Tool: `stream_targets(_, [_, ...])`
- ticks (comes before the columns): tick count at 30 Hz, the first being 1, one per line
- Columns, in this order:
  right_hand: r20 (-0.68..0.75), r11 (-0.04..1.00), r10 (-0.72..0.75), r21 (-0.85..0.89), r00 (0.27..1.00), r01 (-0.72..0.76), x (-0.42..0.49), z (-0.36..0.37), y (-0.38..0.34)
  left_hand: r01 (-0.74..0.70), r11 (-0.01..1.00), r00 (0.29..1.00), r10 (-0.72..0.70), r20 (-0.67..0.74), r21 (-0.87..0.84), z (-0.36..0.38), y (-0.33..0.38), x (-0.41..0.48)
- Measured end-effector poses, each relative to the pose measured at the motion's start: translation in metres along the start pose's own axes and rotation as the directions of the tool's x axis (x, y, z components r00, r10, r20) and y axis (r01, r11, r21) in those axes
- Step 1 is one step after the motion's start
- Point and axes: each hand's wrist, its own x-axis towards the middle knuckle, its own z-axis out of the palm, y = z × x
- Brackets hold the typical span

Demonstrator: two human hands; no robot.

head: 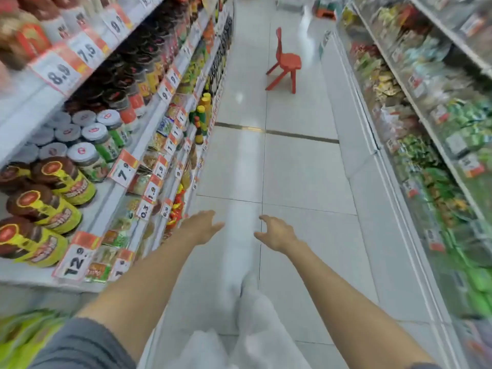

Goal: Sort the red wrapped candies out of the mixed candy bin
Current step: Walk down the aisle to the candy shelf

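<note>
honestly can't tell where the mixed candy bin or the red wrapped candies are, the stuff on both sides is too blurred to pick them out. neither hand is holding anything. the left hand (203, 226) is stretched out in front with its fingers (217, 225) straight-ish and relaxed, just beside the lower edge of the left shelving (114, 198) but not touching it as far as i can see. the right hand (277, 233) is out at about the same height, near the left one with a gap between them, fingers loosely curled and a bit spread. both hover over the pale tiled floor (292, 169) of a shop aisle. there's a grey sleeve (80, 344) on the left arm, and white trousers (255, 328) below. the left shelving has jars with brown and yellow labels (64, 182), white-lidded jars (91, 134) above those, and rows of orange-and-white price tags (123, 170) along the edges. on the right is a long white cabinet (354, 129) with shelves of green and mixed packets (439, 182) behind it. further down the aisle, well apart from the hands, a small red chair (288, 63) stands on the floor.
</note>
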Motion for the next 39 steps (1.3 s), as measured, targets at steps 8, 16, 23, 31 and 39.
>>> stream_targets(8, [0.131, 0.988, 0.13, 0.066, 0.983, -0.139, 0.065, 0.0, 0.073, 0.024, 1.0, 0.987, -0.027, 0.158, 0.019, 0.012, 0.038, 0.095])
stream_targets(16, [0.17, 0.975, 0.139, 0.151, 0.976, -0.165, 0.182, -0.09, 0.151, 0.039, 0.999, 0.98, -0.044, 0.192, 0.028, -0.025, 0.121, 0.224])
stream_targets(23, [0.133, 0.962, 0.164, 0.197, 0.978, -0.188, 0.266, -0.179, 0.209, 0.02, 0.999, 0.984, -0.014, 0.176, -0.03, -0.074, 0.188, 0.334])
stream_targets(31, [0.111, 0.956, 0.205, 0.188, 0.972, -0.223, 0.4, -0.281, 0.252, -0.004, 0.986, 0.977, 0.039, 0.209, -0.166, -0.136, 0.246, 0.491])
stream_targets(39, [0.106, 0.925, 0.287, 0.229, 0.952, -0.304, 0.521, -0.393, 0.283, -0.066, 0.984, 0.971, 0.101, 0.214, -0.165, -0.236, 0.305, 0.649])
